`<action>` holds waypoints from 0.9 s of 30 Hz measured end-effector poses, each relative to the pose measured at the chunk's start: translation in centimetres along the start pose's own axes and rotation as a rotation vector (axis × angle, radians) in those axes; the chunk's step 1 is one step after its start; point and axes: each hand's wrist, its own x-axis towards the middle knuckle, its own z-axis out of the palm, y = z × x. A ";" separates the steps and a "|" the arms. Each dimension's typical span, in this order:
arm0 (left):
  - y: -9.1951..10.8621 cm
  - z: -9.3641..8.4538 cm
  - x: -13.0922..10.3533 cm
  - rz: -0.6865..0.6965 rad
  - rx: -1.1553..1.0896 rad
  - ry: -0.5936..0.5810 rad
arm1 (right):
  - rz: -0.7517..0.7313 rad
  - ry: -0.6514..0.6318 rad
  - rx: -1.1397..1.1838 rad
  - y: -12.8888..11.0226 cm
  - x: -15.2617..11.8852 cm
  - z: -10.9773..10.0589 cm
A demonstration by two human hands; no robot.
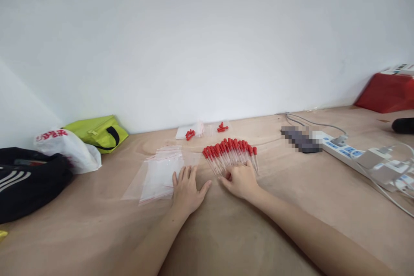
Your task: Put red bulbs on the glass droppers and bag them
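Red-bulbed glass droppers [230,145] lie in a fan on the wooden table, bulbs away from me and clear tips toward me. My right hand [241,181] rests at the tip side with its fingers curled, covering several tips. Whether a dropper is between those fingers is hidden. My left hand [187,189] lies flat with fingers spread, its fingertips by the right edge of a stack of clear zip-lock bags [160,174]. Farther back, red rubber bulbs [190,134] sit on clear bags, and a second small group of red bulbs [222,128] lies to their right.
At the left are a black bag [32,189], a white plastic bag [69,148] and a lime-green pouch [100,133]. A power strip [336,146] with chargers and cables stands right, beside a pixelated dark object [302,140]. A red bag [388,92] is at the far right.
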 end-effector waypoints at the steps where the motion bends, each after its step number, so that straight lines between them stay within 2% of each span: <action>1: 0.0 0.0 0.0 -0.004 0.006 -0.012 | -0.009 -0.005 0.009 0.1 -0.3 0.0; 9: 0.0 0.1 0.0 0.053 -0.007 -0.020 | 0.033 0.048 0.060 -1.2 0.7 1.6; 13: -0.8 -0.7 0.8 -0.045 0.007 0.008 | 0.007 0.125 0.090 -0.9 0.2 2.0; 17: -3.4 -2.1 2.5 -0.225 -0.020 0.022 | -0.080 0.214 0.117 1.0 -1.7 1.4; 20: -5.2 -2.5 3.4 -0.276 -0.167 -0.011 | -0.135 0.268 0.094 3.2 -3.4 0.8; 24: -6.0 -2.6 4.0 -0.337 -0.423 -0.088 | -0.111 0.297 0.048 5.9 -4.9 0.1; 27: -5.9 -2.9 4.1 -0.355 -0.539 -0.133 | -0.075 0.305 0.020 6.8 -5.2 -0.2</action>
